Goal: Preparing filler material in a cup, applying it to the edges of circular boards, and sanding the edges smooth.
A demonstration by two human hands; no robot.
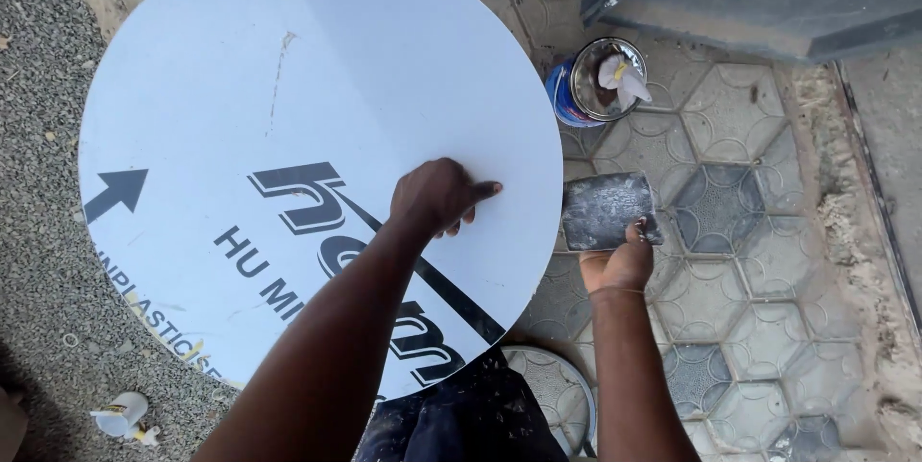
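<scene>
Left hand [437,195] pins our white round sign [288,87] steady, fingers spread; right hand [615,265] fingers grip a flat scraper [607,209].

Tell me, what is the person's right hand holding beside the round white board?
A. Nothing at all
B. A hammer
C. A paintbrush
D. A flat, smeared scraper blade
D: the right hand grips a flat grey scraper blade, smeared with pale filler, just off the edge of the round white board, while the left hand rests on the board's face.
</scene>
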